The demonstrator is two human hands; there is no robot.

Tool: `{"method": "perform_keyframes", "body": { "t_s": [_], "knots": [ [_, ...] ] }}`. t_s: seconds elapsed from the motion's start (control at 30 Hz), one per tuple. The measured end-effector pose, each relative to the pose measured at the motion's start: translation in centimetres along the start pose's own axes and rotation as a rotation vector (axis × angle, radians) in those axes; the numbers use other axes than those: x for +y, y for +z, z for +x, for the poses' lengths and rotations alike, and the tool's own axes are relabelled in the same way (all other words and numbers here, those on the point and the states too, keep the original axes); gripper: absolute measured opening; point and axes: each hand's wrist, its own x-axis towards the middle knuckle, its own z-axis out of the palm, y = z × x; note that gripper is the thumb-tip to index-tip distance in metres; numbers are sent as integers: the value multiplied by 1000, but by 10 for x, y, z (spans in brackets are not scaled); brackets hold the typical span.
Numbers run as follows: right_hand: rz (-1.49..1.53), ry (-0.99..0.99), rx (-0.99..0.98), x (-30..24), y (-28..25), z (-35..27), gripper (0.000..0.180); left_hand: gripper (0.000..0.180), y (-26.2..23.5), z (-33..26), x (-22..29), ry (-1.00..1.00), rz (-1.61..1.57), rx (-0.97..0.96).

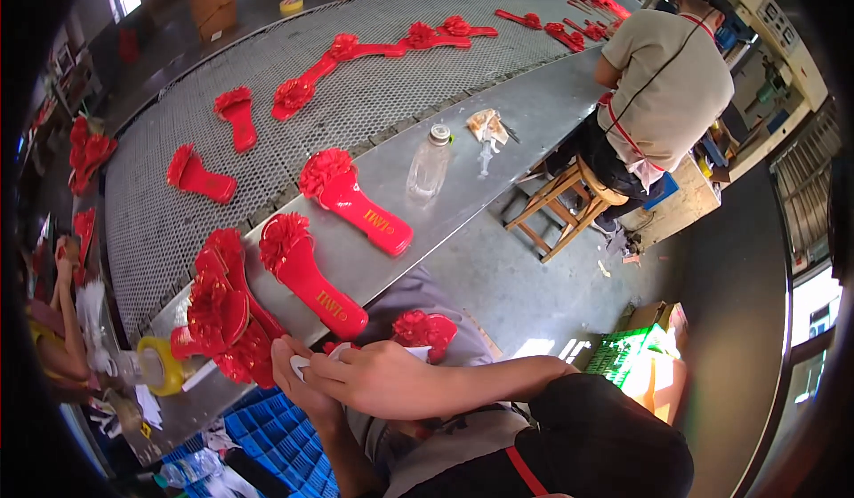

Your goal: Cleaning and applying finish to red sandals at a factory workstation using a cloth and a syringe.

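My left hand (304,381) and my right hand (382,381) are close together in front of my lap, fingers curled inward. Some thin white material (416,353), cloth or paper, sticks out past my right hand, and a bit of white also shows between the hands. What my left fingers grip is hidden. Behind my right hand, a red slipper with a ruffled flower (427,333) rests by my lap. On the metal ledge just beyond lie a red slipper (316,289), another red slipper (365,213) and a pile of red slippers (222,307).
Several more red slippers (240,120) lie along the mesh conveyor (356,98). A clear bottle (431,167) and a syringe (486,156) stand on the ledge. A yellow tape roll (160,365) is at left. A person (667,80) sits on a wooden stool (569,204); a blue crate (276,440) is below.
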Motion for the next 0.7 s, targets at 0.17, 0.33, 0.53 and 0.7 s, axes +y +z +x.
{"method": "perform_keyframes", "body": {
  "t_s": [0.17, 0.33, 0.53, 0.7],
  "knots": [
    [-33, -18, -38, -5, 6, -9, 39, 27, -20, 18, 6, 154, 183, -575],
    [-30, 19, -58, 1, 15, 0, 34, 27, -19, 20, 2, 607, 747, -532],
    [-25, 11, -83, -7, 15, -10, 34, 41, -19, 29, 9, 171, 368, -414],
    [-21, -3, -87, 7, 17, 1, 32, 39, -13, 24, -2, 398, 489, -482]
  ]
}}
